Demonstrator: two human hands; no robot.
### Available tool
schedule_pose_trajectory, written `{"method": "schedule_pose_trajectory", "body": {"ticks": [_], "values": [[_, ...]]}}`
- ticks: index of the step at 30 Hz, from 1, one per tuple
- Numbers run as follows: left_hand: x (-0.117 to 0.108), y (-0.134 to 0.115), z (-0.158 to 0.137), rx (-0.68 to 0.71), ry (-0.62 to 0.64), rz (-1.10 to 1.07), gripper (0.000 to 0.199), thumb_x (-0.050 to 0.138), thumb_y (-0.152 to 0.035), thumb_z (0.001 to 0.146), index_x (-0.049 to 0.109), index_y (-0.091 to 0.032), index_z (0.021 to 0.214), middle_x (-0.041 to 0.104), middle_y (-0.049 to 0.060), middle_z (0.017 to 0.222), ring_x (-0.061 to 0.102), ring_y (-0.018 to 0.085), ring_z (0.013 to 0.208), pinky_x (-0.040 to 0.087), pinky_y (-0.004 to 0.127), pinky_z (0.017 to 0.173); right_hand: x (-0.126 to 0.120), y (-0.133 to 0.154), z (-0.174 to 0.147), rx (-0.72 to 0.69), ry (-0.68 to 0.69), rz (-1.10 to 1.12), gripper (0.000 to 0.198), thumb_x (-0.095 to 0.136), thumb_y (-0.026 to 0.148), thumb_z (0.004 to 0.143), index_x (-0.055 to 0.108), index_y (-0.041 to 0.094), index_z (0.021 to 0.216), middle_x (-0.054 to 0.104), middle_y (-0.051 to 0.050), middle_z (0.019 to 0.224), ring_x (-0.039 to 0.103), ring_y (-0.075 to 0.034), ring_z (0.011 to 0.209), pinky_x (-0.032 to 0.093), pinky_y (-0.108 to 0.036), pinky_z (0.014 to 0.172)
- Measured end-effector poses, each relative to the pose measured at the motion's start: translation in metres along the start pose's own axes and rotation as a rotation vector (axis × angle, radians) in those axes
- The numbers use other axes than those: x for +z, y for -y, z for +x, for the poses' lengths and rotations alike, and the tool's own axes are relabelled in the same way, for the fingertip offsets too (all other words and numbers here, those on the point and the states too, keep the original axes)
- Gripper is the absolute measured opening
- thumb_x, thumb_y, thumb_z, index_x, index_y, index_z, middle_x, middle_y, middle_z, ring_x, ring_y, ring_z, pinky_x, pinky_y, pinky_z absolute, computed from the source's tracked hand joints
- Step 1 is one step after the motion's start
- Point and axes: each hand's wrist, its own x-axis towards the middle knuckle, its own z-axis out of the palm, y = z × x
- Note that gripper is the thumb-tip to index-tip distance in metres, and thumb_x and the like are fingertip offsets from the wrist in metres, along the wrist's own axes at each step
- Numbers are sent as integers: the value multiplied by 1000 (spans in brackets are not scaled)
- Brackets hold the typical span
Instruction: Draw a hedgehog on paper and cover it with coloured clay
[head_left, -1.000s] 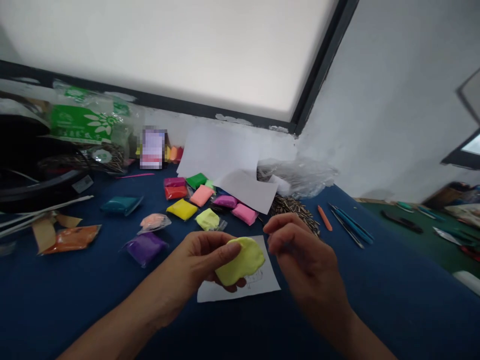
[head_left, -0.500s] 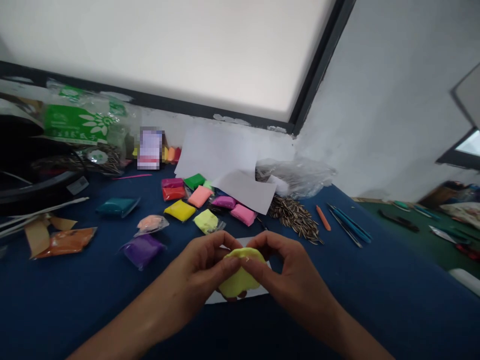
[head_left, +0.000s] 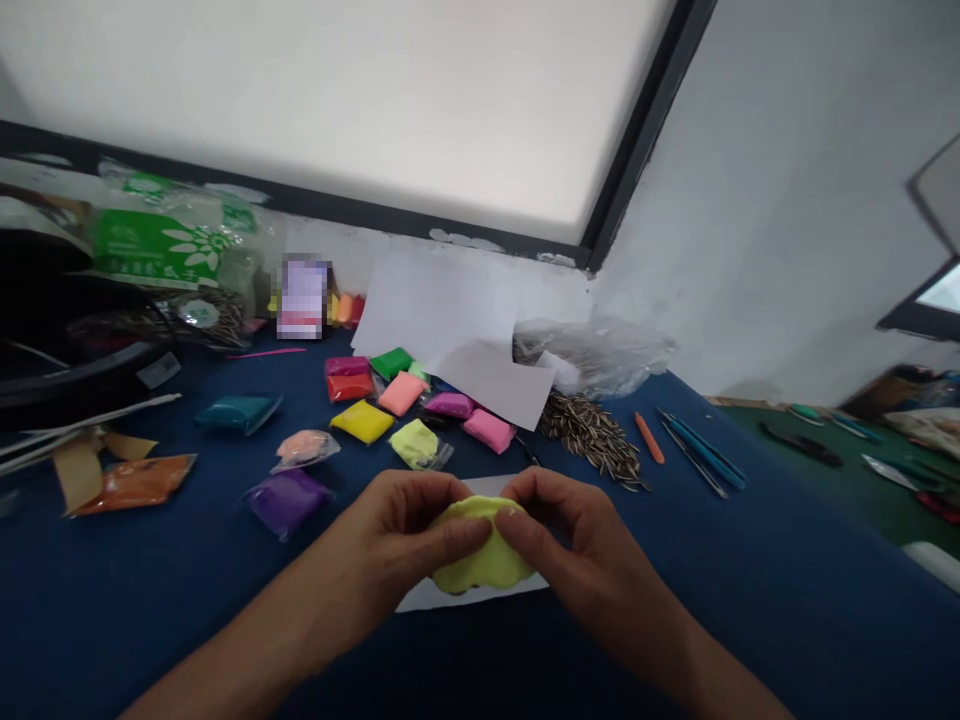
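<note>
A flattened piece of pale yellow modelling clay (head_left: 480,568) is held between both hands, over a white sheet of paper (head_left: 427,599) on the blue table. My left hand (head_left: 409,530) grips its left side, thumb lying across the front. From the right, my right hand (head_left: 566,535) pinches the upper edge, its thumb pressed near the tip of the other thumb. Most fingers are hidden behind the clay. Just beyond the hands lies an opened packet of the same yellow clay (head_left: 415,442).
Packets of coloured clay, such as a purple one (head_left: 287,500) and a teal one (head_left: 236,412), lie on the left and ahead. Striped seeds (head_left: 592,435) are heaped at the right, beside an orange stick (head_left: 649,438) and blue tweezers (head_left: 705,452). White papers (head_left: 435,300) lean at the wall.
The clay now looks wider and its upper edge is spread out more. My thumbs have shifted along its front, the left one lying further across. The other things have stayed put.
</note>
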Motion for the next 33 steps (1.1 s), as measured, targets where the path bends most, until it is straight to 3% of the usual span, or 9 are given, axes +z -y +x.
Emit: {"method": "schedule_pose_trajectory", "body": {"ticks": [4, 7, 11, 16, 21, 25, 30, 33], "values": [[-1, -6, -3, -29, 39, 11, 43, 79, -55, 81, 72, -13, 85, 62, 0, 72, 55, 13, 64, 43, 23, 59, -1, -1, 1, 8, 41, 56, 22, 62, 40, 97, 64, 18, 96, 64, -1, 84, 59, -14, 74, 47, -25, 64], [-2, -5, -3, -21, 78, -9, 36, 75, -50, 86, 73, -14, 92, 66, 1, 79, 60, 13, 69, 46, 23, 63, -2, -2, 2, 2, 15, -11, 17, 66, 35, 94, 66, 18, 95, 66, -1, 85, 60, -15, 76, 49, -27, 68], [-2, 4, 1, 8, 29, -84, 33, 86, -36, 75, 66, -17, 94, 71, 0, 82, 67, 16, 71, 52, 26, 66, -2, -1, 1, -21, -19, -87, 13, 65, 28, 93, 65, 18, 85, 63, 1, 78, 57, -14, 72, 46, -26, 67], [2, 11, 7, 9, -36, -51, 35, 87, -37, 67, 61, -18, 81, 67, -2, 71, 62, 14, 60, 47, 25, 56, 0, 1, 0, 8, 7, -68, 10, 67, 26, 90, 67, 18, 97, 66, 0, 84, 59, -15, 76, 48, -27, 70], [7, 4, 4, -30, -70, 35, 31, 82, -33, 65, 59, -19, 80, 65, -3, 67, 59, 13, 57, 44, 24, 54, 1, 1, 0, -30, -17, -157, 11, 63, 24, 91, 66, 18, 83, 62, 2, 74, 54, -13, 69, 44, -26, 64], [8, 3, 2, -84, -27, 108, 28, 79, -37, 66, 61, -18, 76, 61, -4, 61, 55, 12, 50, 39, 23, 48, 1, 1, 0, -21, -18, -191, 18, 59, 29, 94, 64, 17, 82, 60, 1, 73, 54, -14, 67, 43, -27, 63], [9, 4, 0, -87, -87, 125, 24, 77, -34, 66, 58, -19, 67, 57, -6, 56, 52, 11, 48, 36, 23, 48, 2, 1, 1, -27, 7, -144, 13, 62, 28, 92, 64, 17, 87, 62, 1, 78, 55, -14, 71, 44, -26, 65], [9, 3, 0, -98, -64, 134, 23, 76, -32, 66, 57, -20, 65, 56, -6, 57, 50, 11, 50, 36, 23, 49, 3, 0, 1, -42, 3, -166, 17, 61, 29, 92, 63, 17, 80, 58, 2, 72, 52, -13, 68, 42, -26, 63]]}}
